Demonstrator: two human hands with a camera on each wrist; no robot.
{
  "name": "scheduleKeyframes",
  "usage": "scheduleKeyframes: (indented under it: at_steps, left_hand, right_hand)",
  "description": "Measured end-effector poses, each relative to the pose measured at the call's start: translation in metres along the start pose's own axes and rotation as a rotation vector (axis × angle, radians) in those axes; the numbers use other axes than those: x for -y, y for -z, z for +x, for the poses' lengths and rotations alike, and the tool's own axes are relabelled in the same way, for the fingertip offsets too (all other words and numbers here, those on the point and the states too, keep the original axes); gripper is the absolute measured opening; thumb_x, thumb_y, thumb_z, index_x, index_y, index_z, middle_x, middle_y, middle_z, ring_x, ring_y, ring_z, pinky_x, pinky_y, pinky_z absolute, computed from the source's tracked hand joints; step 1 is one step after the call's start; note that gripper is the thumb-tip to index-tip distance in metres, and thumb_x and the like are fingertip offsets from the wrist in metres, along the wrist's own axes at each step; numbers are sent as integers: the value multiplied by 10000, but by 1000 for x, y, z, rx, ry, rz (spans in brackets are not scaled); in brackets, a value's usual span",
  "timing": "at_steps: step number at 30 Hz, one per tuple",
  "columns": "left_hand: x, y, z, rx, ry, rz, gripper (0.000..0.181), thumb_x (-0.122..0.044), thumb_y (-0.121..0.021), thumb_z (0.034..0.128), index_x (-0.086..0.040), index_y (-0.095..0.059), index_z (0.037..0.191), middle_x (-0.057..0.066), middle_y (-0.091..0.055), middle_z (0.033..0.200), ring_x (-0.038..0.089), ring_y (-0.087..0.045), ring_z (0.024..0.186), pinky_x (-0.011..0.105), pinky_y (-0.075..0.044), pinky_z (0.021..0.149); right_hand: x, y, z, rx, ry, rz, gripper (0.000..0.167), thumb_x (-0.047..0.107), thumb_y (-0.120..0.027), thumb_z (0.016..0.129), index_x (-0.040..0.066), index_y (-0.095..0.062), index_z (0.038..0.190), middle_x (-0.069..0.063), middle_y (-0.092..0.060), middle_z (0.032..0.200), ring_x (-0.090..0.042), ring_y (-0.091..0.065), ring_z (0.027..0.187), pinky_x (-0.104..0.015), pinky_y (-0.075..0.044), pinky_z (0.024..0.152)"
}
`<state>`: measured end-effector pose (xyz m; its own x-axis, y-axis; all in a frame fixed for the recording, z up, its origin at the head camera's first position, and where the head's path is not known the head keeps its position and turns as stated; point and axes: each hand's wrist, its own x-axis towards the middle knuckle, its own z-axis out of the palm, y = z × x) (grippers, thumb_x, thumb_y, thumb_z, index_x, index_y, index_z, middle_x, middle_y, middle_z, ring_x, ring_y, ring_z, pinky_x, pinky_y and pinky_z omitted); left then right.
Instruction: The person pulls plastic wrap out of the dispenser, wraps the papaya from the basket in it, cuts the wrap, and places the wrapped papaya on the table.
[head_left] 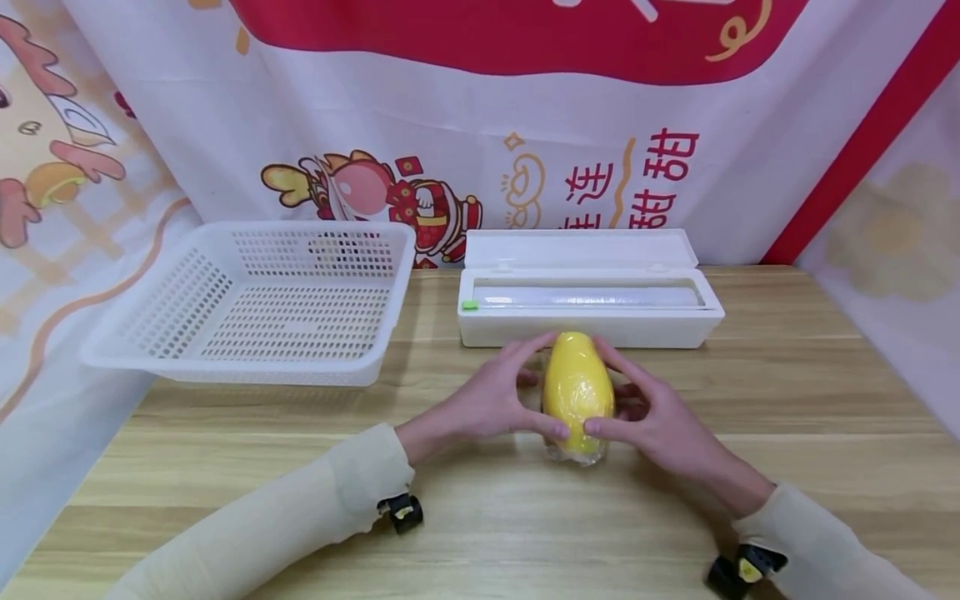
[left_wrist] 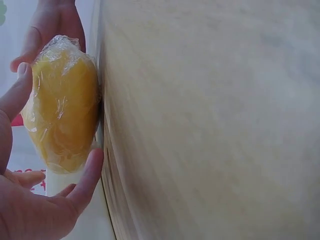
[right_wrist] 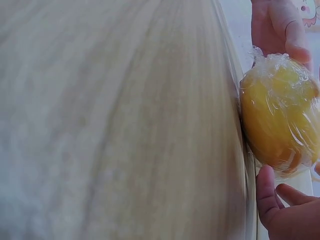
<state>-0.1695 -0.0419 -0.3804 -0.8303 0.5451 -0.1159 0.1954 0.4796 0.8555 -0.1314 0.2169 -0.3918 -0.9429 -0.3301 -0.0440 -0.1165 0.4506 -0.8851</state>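
A smooth yellow oval fruit (head_left: 578, 387), narrower at its far end, rests on the table wrapped in clear cling film. Loose film bunches at its near end, plain in the left wrist view on the wrapped fruit (left_wrist: 64, 107). My left hand (head_left: 498, 392) holds it from the left, thumb on the near part and fingers curving to the far end. From the right, my right hand (head_left: 663, 421) holds it in the same way, the two thumb tips close together. In the right wrist view the fruit (right_wrist: 280, 115) partly hides the fingers.
Behind the fruit stands a white cling film box (head_left: 585, 329), lid raised, with a film roll (head_left: 585, 297) and a green slider (head_left: 470, 306) inside. To the left is a white perforated basket (head_left: 356, 371). A printed cloth (head_left: 360, 108) hangs behind the wooden table (head_left: 487, 533).
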Motion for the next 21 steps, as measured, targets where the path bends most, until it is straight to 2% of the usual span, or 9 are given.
scheduleKeyframes:
  at_steps: [8, 13, 18, 21]
  left_hand:
    - [-2, 0, 0, -18, -11, 34, 1133, -462, -952, 768, -355, -281, 1675, 53, -387, 1647, 278, -540, 1400, 507, -503, 1134]
    - [-3, -1, 0, -7, -18, 20, 1079, -465, -936, 789, -371, -310, 1663, 32, -408, 1644, 245, -566, 1392, 477, -503, 1144]
    - [-3, -1, 1, -9, -3, -26, 1100, -430, -950, 781, -303, -313, 1669, 42, -384, 1665, 234, -584, 1384, 392, -553, 1094]
    - [-2, -1, 2, -7, 3, -69, 1124, -400, -961, 773, -259, -301, 1671, 29, -393, 1666, 251, -592, 1388, 367, -574, 1064]
  right_hand:
    - [0, 2, -1, -5, 5, -3, 949, 323, -813, 954, 324, -224, 1699, -71, -297, 1753, -343, -629, 1281, -233, -578, 922]
    - [1, 1, -3, -6, 22, 20, 802, 322, -741, 1012, 338, -293, 1677, -78, -337, 1736, -359, -618, 1317, -198, -560, 961]
    - [3, 2, -3, 2, 24, 77, 731, 273, -720, 1025, 305, -357, 1659, -81, -356, 1729, -378, -598, 1362, -189, -544, 985]
    - [4, 2, -3, -12, 3, 59, 753, 298, -755, 999, 321, -375, 1649, -83, -404, 1700, -344, -617, 1333, -193, -535, 995]
